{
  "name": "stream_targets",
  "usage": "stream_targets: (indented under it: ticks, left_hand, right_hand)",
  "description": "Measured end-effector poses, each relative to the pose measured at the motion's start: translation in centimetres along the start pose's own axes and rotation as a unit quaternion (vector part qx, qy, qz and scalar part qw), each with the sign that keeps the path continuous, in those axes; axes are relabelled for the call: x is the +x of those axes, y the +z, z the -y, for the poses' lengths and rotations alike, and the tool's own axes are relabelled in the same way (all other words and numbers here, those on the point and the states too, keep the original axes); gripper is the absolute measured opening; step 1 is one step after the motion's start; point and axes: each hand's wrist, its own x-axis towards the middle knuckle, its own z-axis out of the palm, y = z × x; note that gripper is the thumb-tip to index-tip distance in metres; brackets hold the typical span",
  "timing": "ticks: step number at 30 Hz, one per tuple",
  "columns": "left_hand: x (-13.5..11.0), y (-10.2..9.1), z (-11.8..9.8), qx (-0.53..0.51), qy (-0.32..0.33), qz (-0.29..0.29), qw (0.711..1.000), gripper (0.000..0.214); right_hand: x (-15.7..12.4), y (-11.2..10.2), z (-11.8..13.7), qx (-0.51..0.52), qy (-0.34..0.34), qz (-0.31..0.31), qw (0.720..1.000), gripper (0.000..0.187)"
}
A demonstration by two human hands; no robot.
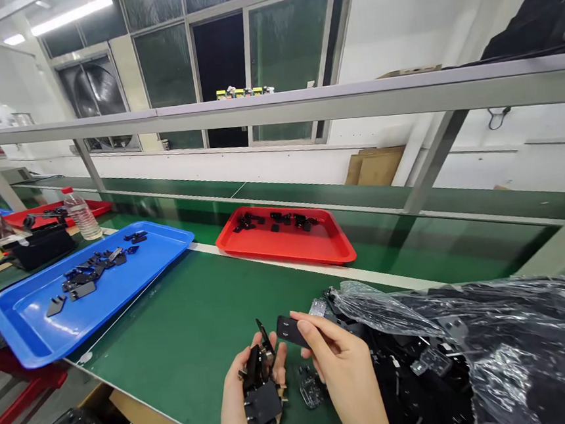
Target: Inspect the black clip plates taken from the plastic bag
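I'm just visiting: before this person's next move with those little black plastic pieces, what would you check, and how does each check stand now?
1. Left hand grips its stack of black plastic parts: ok.
2. Right hand pinches one flat black plastic piece: ok.
3. Piece lined up with stack: cannot tell.
4. Clear plastic bag of black parts beside right hand: ok.
5. Blue plastic tray has bare room: ok.
6. Red plastic tray has bare room: ok.

– What do the hands hold?
– The left hand (245, 406) cups a stack of black plastic parts (259, 389); the right hand (343, 365) pinches 1 black piece (289, 330) just beside it.
– And around them?
– A clear bag of parts (472, 347) lies at the right, with a blue tray (35, 326) and a red tray (325, 251) on the green table (188, 326)
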Motion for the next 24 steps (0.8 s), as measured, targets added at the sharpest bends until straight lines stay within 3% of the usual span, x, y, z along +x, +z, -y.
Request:
stream_targets:
  ticks: [3, 7, 11, 14, 16, 20, 24]
  left_hand:
    - [0.2, -0.4, -0.2, -0.003, 0.006, 0.001, 1.0, 0.058]
    - [0.9, -1.3, -0.5, 0.006, -0.008, 0.021, 1.0, 0.063]
    - [1.1, -1.8, -0.6, 0.025, -0.019, 0.046, 0.998, 0.029]
    - [1.0, -1.9, -0.6, 0.037, -0.007, 0.03, 0.999, 0.021]
    - [1.0, -1.9, -0.6, 0.04, -0.009, 0.033, 0.999, 0.022]
    - [1.0, -2.3, -0.9, 0.054, -0.014, 0.045, 0.997, 0.024]
    - [0.7, -2.2, -1.0, 0.055, -0.001, 0.013, 0.998, 0.026]
  right_hand:
    - [-0.7, -0.9, -0.5, 0.074, 0.029, 0.011, 0.997, 0.063]
    - [-1.9, -1.4, 0.0, 0.18, 0.02, 0.051, 0.982, 0.051]
    - [-3.2, -1.5, 1.1, 0.209, -0.039, 0.013, 0.977, 0.027]
    - [-3.7, -1.7, 0.8, 0.156, -0.064, -0.017, 0.986, 0.031]
    - [-3.7, -2.0, 0.1, 0.066, -0.133, -0.034, 0.988, 0.036]
    - [-3.6, -2.6, -0.6, -0.091, -0.262, -0.076, 0.958, 0.042]
    - [-3.8, -2.8, -0.2, -0.108, -0.305, -0.092, 0.942, 0.044]
